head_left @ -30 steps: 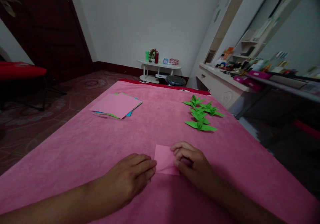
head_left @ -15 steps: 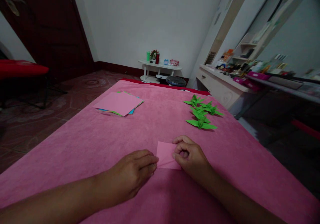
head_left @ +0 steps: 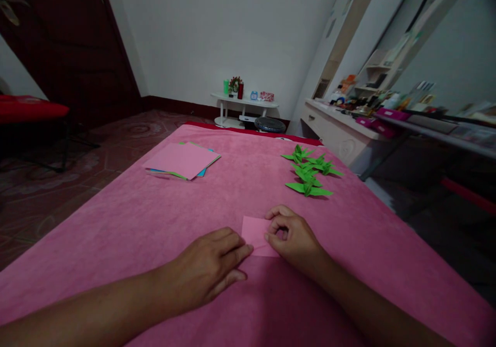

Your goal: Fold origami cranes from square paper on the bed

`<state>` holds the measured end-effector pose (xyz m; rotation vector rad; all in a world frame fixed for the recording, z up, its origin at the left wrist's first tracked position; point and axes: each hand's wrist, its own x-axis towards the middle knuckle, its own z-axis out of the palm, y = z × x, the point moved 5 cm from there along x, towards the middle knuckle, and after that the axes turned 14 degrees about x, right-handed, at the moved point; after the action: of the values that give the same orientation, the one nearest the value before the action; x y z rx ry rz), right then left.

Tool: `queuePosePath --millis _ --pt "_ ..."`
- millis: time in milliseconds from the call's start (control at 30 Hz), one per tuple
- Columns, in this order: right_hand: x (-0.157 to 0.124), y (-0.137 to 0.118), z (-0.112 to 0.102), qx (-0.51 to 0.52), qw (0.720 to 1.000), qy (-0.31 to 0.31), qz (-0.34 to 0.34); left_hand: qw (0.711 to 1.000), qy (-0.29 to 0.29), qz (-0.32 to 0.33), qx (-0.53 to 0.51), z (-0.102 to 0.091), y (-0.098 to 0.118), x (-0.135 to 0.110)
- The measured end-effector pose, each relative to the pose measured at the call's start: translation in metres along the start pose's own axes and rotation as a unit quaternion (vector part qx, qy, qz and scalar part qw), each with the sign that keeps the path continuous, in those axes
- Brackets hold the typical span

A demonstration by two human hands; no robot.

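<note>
As the left hand (head_left: 207, 267), loosely spread, touches the smooth, square pink origami paper (head_left: 254, 229), the right hand (head_left: 296, 241) curls over its edge, grip unclear.

The left hand (head_left: 211, 265) rests with extended fingers on the lower left edge of the small square pink paper (head_left: 254, 229). The right hand (head_left: 297, 241), thumb and index finger curled, touches its right side. The paper lies on the pink plush cloth (head_left: 217, 197). Beyond: left, a skewed stack of coloured paper sheets (head_left: 182, 159), pink uppermost; right, clustered green folded-paper figures (head_left: 307, 173) with pointed wings.
</note>
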<state>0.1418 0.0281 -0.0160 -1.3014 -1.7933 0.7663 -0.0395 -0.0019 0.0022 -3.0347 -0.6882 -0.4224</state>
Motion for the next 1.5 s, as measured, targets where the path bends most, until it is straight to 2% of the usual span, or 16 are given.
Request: queuePosePath --millis 167,367,500,700,833,900,933,1067,1167,1300,1400,1500 --pt "0.000 -0.001 -0.001 0.003 1.000 -0.002 -0.006 1.000 0.024 0.007 0.007 -0.001 0.000 0.000" --pt "0.001 -0.003 -0.001 0.007 1.000 -0.010 0.001 1.000 0.014 0.004 0.011 0.000 0.001 0.003" --pt "0.001 -0.004 -0.002 0.025 1.000 0.009 -0.016 0.999 0.011 0.032 0.033 -0.002 0.005 0.005" --pt "0.004 0.001 -0.004 0.048 0.999 0.021 -0.004 0.997 0.011 0.060 0.040 -0.002 0.006 0.006" --pt "-0.002 -0.009 -0.009 0.028 0.998 0.049 -0.039 0.998 0.008 0.050 0.034 -0.005 0.006 0.007" --pt "-0.015 -0.024 -0.010 -0.028 0.993 0.084 -0.079 0.999 0.008 0.046 0.029 -0.006 0.006 0.007" --pt "-0.025 -0.033 -0.004 -0.059 0.989 0.071 -0.115 0.999 0.009 0.046 0.024 -0.006 0.006 0.007" --pt "-0.066 -0.052 0.040 -0.145 0.961 -0.075 -0.224 0.999 0.007 0.037 0.008 -0.001 0.005 0.005" --pt "-0.078 -0.043 0.059 -0.195 0.954 -0.090 -0.208 1.000 0.012 0.027 0.007 0.002 0.004 0.004" --pt "-0.078 -0.036 0.056 -0.214 0.952 -0.107 -0.189 0.999 0.025 0.039 0.017 0.001 0.005 0.004" --pt "-0.082 -0.039 0.042 -0.208 0.953 -0.132 -0.177 0.998 0.037 0.047 0.024 -0.003 0.006 0.004" --pt "-0.090 -0.040 0.028 -0.251 0.944 -0.119 -0.180 0.998 0.038 0.044 0.020 -0.006 0.005 0.003"
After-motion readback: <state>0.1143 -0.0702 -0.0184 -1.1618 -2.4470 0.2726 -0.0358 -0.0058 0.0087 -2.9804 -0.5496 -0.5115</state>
